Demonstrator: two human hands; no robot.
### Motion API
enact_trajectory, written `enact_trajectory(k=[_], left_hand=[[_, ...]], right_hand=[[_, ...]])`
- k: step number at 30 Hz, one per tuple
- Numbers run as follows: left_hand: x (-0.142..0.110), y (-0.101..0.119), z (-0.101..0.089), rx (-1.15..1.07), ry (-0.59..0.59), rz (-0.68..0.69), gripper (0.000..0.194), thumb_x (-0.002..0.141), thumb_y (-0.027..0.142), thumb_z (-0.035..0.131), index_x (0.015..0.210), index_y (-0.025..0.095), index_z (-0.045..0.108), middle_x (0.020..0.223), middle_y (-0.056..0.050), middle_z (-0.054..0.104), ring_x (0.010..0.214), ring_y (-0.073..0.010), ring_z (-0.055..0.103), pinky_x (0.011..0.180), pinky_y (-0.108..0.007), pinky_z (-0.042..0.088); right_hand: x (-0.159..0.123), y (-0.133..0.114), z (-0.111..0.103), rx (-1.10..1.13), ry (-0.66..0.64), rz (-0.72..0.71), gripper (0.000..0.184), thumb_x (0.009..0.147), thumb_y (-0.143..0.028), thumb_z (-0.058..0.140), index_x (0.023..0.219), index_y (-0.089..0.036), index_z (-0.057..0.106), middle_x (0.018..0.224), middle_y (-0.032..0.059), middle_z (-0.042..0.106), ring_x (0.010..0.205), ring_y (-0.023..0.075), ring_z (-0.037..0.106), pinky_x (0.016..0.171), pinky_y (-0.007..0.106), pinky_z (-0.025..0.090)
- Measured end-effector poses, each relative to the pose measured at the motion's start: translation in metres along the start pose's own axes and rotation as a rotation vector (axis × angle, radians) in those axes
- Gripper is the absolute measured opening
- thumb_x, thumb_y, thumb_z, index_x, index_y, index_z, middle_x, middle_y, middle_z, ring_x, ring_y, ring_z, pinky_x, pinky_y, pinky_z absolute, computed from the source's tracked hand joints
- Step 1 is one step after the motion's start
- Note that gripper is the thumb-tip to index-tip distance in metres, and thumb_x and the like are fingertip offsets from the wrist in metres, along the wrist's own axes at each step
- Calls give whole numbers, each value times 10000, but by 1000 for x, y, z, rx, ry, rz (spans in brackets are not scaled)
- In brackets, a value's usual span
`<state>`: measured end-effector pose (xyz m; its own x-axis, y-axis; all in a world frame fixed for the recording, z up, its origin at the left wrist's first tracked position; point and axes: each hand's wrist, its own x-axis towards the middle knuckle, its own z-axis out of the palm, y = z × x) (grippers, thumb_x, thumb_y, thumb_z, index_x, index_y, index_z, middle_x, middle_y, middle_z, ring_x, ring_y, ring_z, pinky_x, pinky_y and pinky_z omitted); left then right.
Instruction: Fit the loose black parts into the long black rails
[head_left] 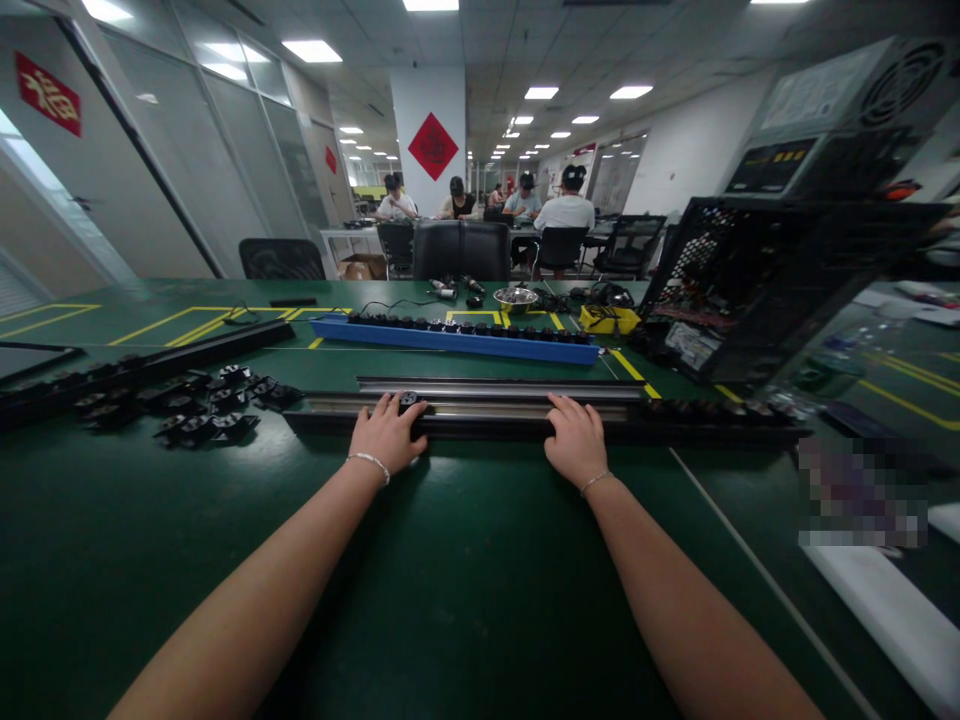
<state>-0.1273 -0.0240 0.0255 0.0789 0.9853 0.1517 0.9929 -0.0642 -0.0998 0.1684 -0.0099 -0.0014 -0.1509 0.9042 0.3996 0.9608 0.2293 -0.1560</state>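
While the left fingers (pixel 381 408) straddle a small black part (pixel 407 398) at the black rail (pixel 480 429), grasp unclear, the right fingers (pixel 576 412) rest unclenched on the rail, the blue tray (pixel 457 339) beyond both.

Pixelated object (pixel 862 492); identity unclear

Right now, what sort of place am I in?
Probably a workshop or electronics assembly room: a green worktable, an opened computer case, and loose black parts beside long rails.
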Motion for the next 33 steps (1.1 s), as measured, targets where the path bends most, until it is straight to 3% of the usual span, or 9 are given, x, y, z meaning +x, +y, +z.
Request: enact_trajectory(k=[24, 33], left_hand=[[-3, -61, 7, 50, -33, -78, 602, 784, 520, 439, 1358, 346, 387, 1482, -77, 340, 1357, -297, 291, 1033, -525, 279], [-4, -72, 10, 62, -34, -87, 598, 793, 514, 420, 1361, 333, 385, 1492, -85, 321, 1356, -301, 293, 1031, -541, 277]], right_hand=[[1, 0, 1, 4, 0, -2, 254, 694, -107, 442, 865, -188, 610, 1379, 70, 481, 1294, 228, 367, 1092, 494, 179], [0, -3, -1, 11, 5, 14, 263, 682, -97, 453, 871, -190, 610, 1379, 70, 483, 1293, 224, 374, 1094, 474, 185]])
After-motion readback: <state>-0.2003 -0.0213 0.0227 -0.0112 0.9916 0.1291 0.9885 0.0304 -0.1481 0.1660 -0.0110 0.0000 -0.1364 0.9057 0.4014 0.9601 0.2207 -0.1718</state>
